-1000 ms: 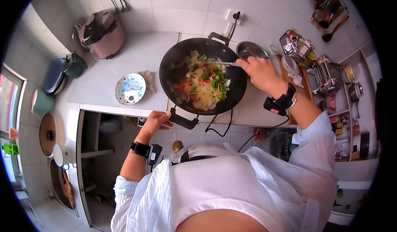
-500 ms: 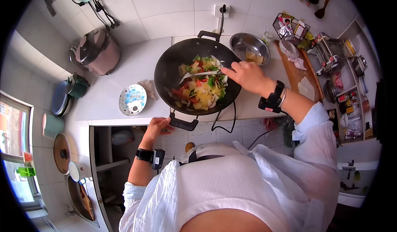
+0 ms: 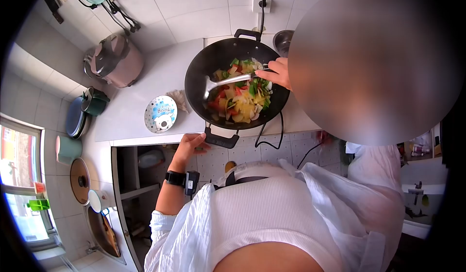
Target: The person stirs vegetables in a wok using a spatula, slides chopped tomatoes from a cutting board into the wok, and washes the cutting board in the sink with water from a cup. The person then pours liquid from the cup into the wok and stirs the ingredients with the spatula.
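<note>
My right hand (image 3: 278, 73) grasps the spatula (image 3: 229, 81) by its shaft, fingers wrapped on it near the 2 to 3 o'clock side of the wok (image 3: 199, 70). Over the last 0.5 s the blade has slid out toward the wok's 9 o'clock wall, and its face looks bare. I judge that leaves the stirring at the edge of the heap, with no load on the blade.

The food (image 3: 248, 106), 1 mixed pile, lies from the middle of the wok toward 4 and 5 o'clock. My left hand (image 3: 188, 148) stays at the handle (image 3: 221, 139), at 7 o'clock, thumb touching its end; I cannot tell if the fingers close on it. A blur hides my right wrist. The plate (image 3: 158, 106) sits outside at 8 o'clock, the basin (image 3: 282, 40) at 1 to 2.
</note>
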Available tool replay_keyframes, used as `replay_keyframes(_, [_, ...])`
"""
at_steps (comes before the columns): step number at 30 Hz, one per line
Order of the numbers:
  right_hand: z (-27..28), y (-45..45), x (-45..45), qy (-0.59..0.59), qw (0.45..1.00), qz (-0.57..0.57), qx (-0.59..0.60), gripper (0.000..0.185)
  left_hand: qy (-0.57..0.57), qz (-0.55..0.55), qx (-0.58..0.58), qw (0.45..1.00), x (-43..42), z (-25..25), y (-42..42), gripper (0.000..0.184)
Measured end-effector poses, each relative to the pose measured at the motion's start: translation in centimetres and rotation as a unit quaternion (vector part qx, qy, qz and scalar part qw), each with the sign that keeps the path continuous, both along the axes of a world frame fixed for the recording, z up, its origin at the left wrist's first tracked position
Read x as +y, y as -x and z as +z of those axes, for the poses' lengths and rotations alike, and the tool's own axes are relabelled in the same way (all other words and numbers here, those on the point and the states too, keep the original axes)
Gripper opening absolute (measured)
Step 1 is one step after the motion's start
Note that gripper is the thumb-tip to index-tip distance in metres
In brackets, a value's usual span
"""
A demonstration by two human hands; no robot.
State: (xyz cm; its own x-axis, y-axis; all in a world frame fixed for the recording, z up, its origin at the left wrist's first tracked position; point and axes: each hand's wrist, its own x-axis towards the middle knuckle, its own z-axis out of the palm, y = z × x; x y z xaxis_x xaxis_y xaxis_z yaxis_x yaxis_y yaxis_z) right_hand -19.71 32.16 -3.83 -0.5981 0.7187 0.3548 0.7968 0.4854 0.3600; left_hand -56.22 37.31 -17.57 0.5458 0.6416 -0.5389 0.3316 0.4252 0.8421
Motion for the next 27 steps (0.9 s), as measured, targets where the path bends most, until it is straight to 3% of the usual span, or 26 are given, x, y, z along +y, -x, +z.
replay_keyframes(5, [1.6,-2.2,-1.5,0.037,0.997,0.05,-0.038,0.036,0.008,-0.001,0.0,1.0,0.2,0.0,0.0,0.041])
replay_keyframes(8, [5.7,-1.5,-4.0,0.081,0.997,-0.014,-0.012,0.033,0.007,0.004,-0.002,1.0,0.1,0.4,-0.2,0.041])
replay_keyframes(10, [8.8,0.0,-5.6,0.193,0.965,-0.164,0.058,0.025,0.01,0.001,-0.002,1.0,0.1,0.5,-0.2,0.04])
replay_keyframes(14, [11.8,2.2,-5.3,0.296,0.932,-0.189,0.086,0.02,0.013,-0.009,-0.005,1.0,0.5,0.0,0.0,0.039])
replay_keyframes(18, [11.0,5.3,-2.4,0.362,0.913,-0.183,0.04,0.012,0.011,-0.02,-0.009,1.0,0.7,0.1,-0.1,0.039])
replay_keyframes(23, [8.4,5.5,0.9,0.276,0.939,-0.202,0.043,0.014,0.004,-0.022,-0.002,1.0,0.7,-0.5,0.2,0.035])
replay_keyframes(24, [7.7,3.3,0.6,0.183,0.974,-0.092,0.093,0.016,0.005,-0.016,-0.004,1.0,0.7,-0.6,0.3,0.035])
replay_keyframes(26, [12.0,3.5,-1.1,0.257,0.949,-0.176,0.049,0.016,0.021,-0.008,-0.022,1.0,0.5,-0.9,0.2,0.037])
replay_keyframes(27, [12.1,2.3,-2.4,0.222,0.963,-0.14,0.056,0.018,0.014,0.02,-0.031,0.999,0.5,-1.1,0.2,0.037])
